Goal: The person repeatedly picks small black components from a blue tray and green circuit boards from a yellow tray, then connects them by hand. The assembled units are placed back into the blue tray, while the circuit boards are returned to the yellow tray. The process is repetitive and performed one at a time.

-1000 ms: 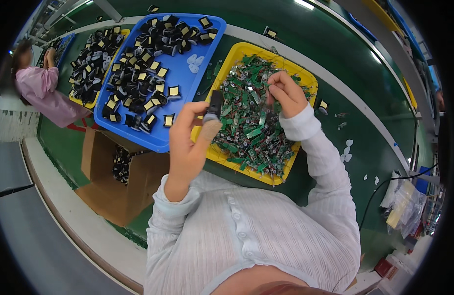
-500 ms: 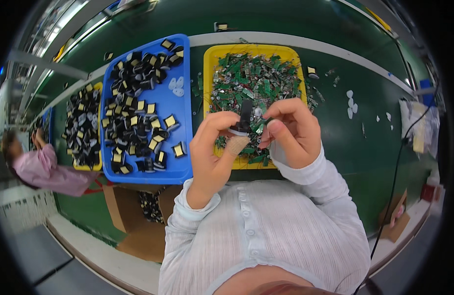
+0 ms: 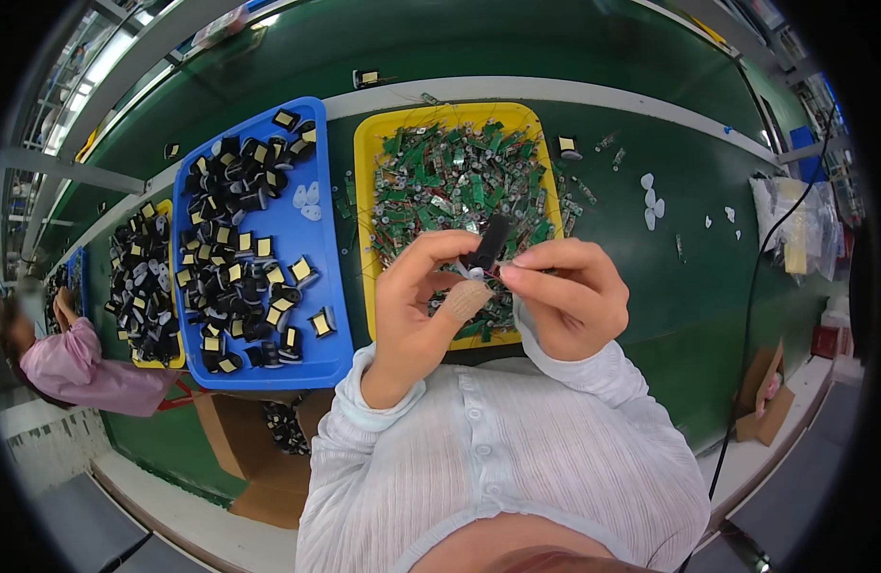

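A small black plastic part [image 3: 492,239] with a pale end is pinched between the thumb and fingers of my left hand [image 3: 407,315]. A tan wrap covers that thumb. My right hand [image 3: 579,301] is closed at the part's pale end, its thumb and forefinger pressed together. Whatever sits between those right fingertips is too small to make out. Both hands are over the near side of a yellow tray [image 3: 363,181], which is heaped with green circuit boards [image 3: 474,191] trailing thin wires.
Left of the yellow tray, a blue tray [image 3: 321,250] holds many black parts with yellow pads. Beyond it stands another filled yellow tray [image 3: 178,351], near a person in pink [image 3: 97,368]. White oval pieces [image 3: 650,201] and plastic bags [image 3: 798,229] lie right. An open cardboard box [image 3: 221,435] sits below.
My right thumb and forefinger have come together at the black part's pale end. The part now leans to the right in my left hand. The whole view has shifted slightly.
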Available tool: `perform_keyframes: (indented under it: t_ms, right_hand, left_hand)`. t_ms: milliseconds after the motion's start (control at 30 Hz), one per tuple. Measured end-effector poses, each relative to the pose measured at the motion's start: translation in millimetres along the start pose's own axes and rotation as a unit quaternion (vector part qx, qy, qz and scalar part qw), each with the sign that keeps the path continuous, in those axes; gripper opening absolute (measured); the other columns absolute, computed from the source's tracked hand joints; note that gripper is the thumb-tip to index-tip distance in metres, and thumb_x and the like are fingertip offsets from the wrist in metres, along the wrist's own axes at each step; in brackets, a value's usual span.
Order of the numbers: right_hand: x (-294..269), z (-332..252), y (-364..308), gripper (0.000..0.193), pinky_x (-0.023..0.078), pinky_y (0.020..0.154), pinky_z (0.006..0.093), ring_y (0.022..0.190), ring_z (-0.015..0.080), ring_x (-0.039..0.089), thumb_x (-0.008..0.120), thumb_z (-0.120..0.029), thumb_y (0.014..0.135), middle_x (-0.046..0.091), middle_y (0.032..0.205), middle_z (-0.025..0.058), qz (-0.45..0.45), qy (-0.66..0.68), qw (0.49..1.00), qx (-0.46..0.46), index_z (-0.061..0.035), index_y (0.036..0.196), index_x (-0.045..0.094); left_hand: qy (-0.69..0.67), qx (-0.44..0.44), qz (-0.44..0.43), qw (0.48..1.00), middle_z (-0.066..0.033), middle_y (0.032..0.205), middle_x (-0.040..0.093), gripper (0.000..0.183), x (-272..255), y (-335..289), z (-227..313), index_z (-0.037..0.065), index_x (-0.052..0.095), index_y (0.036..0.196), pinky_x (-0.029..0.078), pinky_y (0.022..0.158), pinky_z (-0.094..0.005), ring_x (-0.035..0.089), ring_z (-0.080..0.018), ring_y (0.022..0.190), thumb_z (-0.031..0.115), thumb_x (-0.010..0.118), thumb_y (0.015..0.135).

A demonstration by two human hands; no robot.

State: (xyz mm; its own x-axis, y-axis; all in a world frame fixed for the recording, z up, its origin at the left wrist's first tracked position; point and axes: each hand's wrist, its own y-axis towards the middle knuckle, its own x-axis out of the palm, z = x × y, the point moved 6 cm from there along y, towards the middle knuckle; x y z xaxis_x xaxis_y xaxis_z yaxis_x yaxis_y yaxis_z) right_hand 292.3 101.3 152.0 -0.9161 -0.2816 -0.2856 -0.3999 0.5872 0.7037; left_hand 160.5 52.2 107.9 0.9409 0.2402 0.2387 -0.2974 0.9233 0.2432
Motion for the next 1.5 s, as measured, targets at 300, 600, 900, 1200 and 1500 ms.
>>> perform_keyframes:
  t_ms: [300, 600, 900, 1200, 1500]
  right_hand:
    - [20.2, 50.3, -7.9, 0.022, 0.051, 0.070, 0.0284, 0.079, 0.0200, 0.058, 0.061, 0.010, 0.071, 0.056, 0.091, 0.0144, -0.093, 0.538, 0.767, 0.336, 0.0031, 0.092, 0.062]
    - [-12.7, 48.0, -2.5, 0.021, 0.049, 0.067, 0.0268, 0.080, 0.0194, 0.058, 0.065, 0.011, 0.065, 0.059, 0.087, 0.0135, 0.020, 0.291, 0.939, 0.183, 0.0027, 0.085, 0.062]
    - [-13.6, 15.3, 3.4, 0.026, 0.048, 0.058, 0.0261, 0.069, 0.0194, 0.059, 0.070, 0.009, 0.058, 0.061, 0.081, 0.0094, 0.042, 0.018, 0.999, 0.016, -0.0036, 0.080, 0.065]
    - [-9.8, 2.2, -1.9, 0.031, 0.049, 0.058, 0.0272, 0.069, 0.0203, 0.059, 0.067, 0.011, 0.054, 0.061, 0.085, 0.0078, 0.046, -0.076, 0.993, -0.075, -0.0044, 0.080, 0.065]
    - [-4.3, 6.8, 6.5, 0.026, 0.050, 0.061, 0.0288, 0.071, 0.0216, 0.061, 0.067, 0.009, 0.061, 0.060, 0.082, 0.0091, 0.016, 0.019, 0.999, 0.032, -0.0025, 0.084, 0.062]
  left_hand:
    - [0.233, 0.177, 0.071, 0.953, -0.0128, 0.092, 0.059, 0.029, 10.5, 14.4, 25.5, 0.000, 0.058, 0.093, 0.047, 0.062, -0.0259, 0.058, -0.0203, 0.079, 0.009, 0.070, 0.068]
    - [0.129, 0.082, 0.036, 0.988, -0.0112, 0.099, 0.056, 0.031, 17.5, 19.9, 6.5, 0.000, 0.057, 0.096, 0.047, 0.067, -0.0250, 0.056, -0.0165, 0.086, 0.007, 0.070, 0.068]
    - [0.038, 0.021, 0.026, 0.999, -0.0115, 0.105, 0.050, 0.033, 17.8, 11.1, 6.2, -0.001, 0.052, 0.100, 0.044, 0.076, -0.0261, 0.053, -0.0169, 0.091, 0.005, 0.068, 0.071]
    - [0.087, 0.071, 0.022, 0.993, -0.0123, 0.105, 0.048, 0.031, 13.9, 7.5, 11.7, -0.002, 0.051, 0.099, 0.046, 0.075, -0.0265, 0.052, -0.0162, 0.090, 0.003, 0.066, 0.072]
    - [0.122, 0.121, 0.038, 0.984, -0.0117, 0.096, 0.052, 0.021, 14.7, 7.2, 14.5, -0.001, 0.052, 0.095, 0.043, 0.067, -0.0242, 0.052, -0.0153, 0.080, 0.001, 0.060, 0.075]
